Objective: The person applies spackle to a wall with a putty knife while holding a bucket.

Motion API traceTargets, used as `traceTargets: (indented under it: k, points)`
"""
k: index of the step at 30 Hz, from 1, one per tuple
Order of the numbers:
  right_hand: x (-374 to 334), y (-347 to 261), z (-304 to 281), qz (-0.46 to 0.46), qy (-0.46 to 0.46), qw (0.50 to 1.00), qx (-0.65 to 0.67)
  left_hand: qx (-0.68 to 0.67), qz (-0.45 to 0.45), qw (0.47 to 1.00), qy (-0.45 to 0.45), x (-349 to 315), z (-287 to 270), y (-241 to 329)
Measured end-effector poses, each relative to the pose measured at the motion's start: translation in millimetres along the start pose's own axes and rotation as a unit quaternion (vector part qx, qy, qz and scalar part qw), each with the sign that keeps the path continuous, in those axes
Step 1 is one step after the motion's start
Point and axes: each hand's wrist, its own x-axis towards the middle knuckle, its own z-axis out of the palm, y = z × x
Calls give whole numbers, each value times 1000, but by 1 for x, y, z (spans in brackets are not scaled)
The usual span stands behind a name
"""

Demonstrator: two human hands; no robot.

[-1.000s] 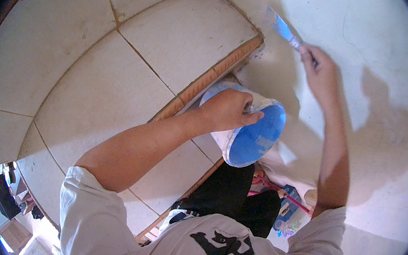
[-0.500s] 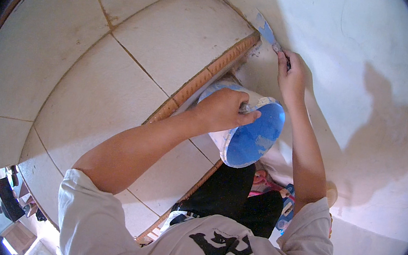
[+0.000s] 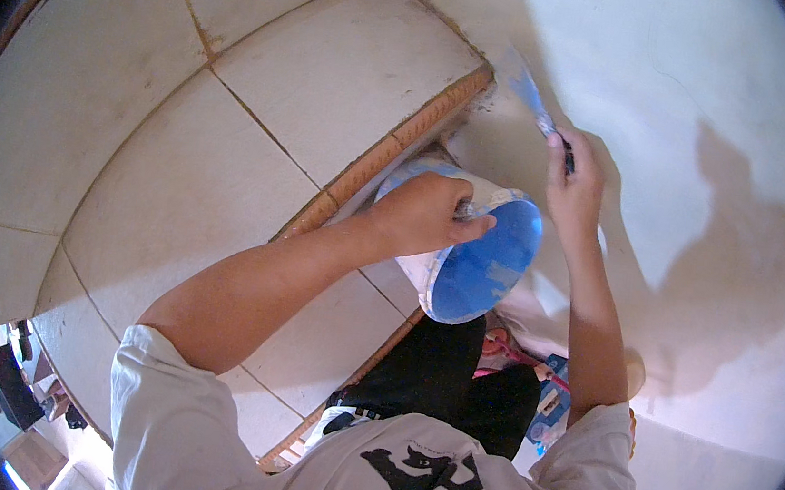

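Your left hand (image 3: 426,215) grasps the white-and-blue round bucket (image 3: 483,272) near its rim, tilted beside the brown-edged tiled step (image 3: 354,69), probably keeping its mouth accessible; your right hand (image 3: 575,180) grips the bluish flat-bladed, dark-handled scraper (image 3: 527,93) blade-outward, likely for reach along the white wall (image 3: 662,44).

A pale short-sleeved T-shirt (image 3: 315,486) with a black chest print (image 3: 395,473) is worn with black trousers (image 3: 432,374).

Downward head-worn fisheye view
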Motion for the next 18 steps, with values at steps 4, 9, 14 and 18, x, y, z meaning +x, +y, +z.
traceTargets:
  k: [4,9,14,18]
  points:
    - [24,-8,18,43,-34,998,2,-6,-8,1000,-6,2,-1,2]
    - [18,9,-2,48,20,998,-47,5,-19,1000,-13,2,-2,8]
    - [-6,-15,-52,141,-25,989,-44,-18,-16,1000,3,-2,1,-5]
    - [1,-25,-36,40,-40,998,-21,-13,-17,1000,-8,-1,0,1]
